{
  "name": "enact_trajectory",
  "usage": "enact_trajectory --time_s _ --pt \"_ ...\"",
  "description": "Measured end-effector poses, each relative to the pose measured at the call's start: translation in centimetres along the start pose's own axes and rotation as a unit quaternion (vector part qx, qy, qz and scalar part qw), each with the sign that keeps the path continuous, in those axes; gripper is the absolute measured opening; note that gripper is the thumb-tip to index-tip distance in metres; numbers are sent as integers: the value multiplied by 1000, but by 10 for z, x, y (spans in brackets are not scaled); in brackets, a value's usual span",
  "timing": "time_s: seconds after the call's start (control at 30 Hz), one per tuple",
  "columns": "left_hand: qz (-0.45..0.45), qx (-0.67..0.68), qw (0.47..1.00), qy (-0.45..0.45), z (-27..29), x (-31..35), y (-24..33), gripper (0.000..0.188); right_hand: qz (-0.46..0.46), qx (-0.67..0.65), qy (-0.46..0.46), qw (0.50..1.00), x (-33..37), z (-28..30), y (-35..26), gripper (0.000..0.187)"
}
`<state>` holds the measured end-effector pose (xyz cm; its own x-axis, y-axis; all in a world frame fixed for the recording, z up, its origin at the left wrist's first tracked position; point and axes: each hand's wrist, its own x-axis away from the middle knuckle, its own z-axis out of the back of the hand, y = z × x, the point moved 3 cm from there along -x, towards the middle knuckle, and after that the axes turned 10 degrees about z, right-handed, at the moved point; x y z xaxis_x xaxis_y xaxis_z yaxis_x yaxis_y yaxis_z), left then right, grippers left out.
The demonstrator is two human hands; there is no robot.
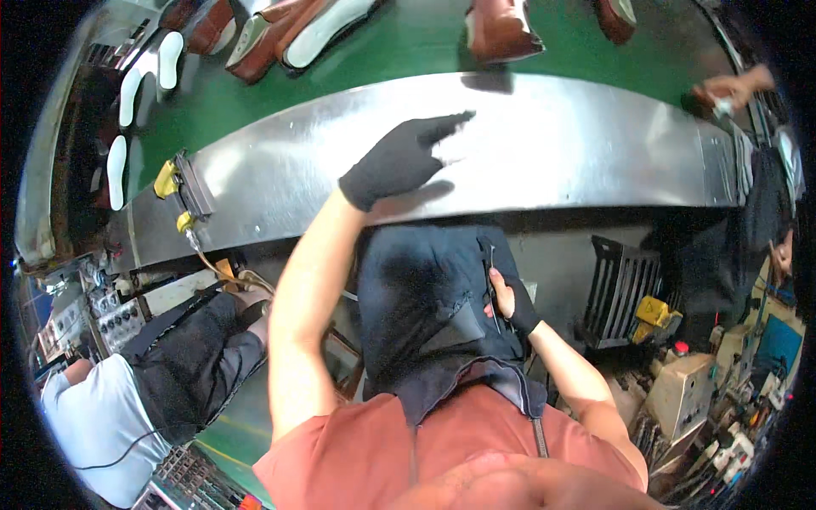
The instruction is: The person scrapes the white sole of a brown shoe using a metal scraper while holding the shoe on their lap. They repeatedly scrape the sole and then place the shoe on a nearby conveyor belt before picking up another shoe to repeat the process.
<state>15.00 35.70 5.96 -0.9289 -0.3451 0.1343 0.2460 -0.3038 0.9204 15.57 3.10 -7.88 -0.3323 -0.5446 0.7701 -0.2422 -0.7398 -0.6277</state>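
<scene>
My left hand (398,161), in a black glove with bare fingertips, reaches over the shiny metal ledge (595,144) with its fingers stretched and apart. It holds nothing that I can see. Beyond it, a brown shoe (501,34) rests on the green conveyor belt (391,64). Down by my lap, my right hand (508,302), gloved the same way, is closed around a slim dark hand tool (490,259) with a thin metal tip. The tool lies against my dark trousers; its exact kind is unclear.
Brown shoes (263,38) and white insoles (117,172) lie at the far left. A yellow clamp-like fixture (174,191) with a hose sits on the ledge's left end. A co-worker's hand (735,87) is at the right; another person (110,416) is at lower left. A black crate (623,293) stands below the ledge.
</scene>
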Motion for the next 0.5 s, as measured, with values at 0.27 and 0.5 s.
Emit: enact_trajectory --time_s 0.27,0.5 --pt "-11 -326 803 498 215 -39 -105 58 0 5 -18 1000 -28 13 -28 63" --pt "191 -321 796 476 115 -70 -78 89 21 -26 11 999 -18 15 -48 63"
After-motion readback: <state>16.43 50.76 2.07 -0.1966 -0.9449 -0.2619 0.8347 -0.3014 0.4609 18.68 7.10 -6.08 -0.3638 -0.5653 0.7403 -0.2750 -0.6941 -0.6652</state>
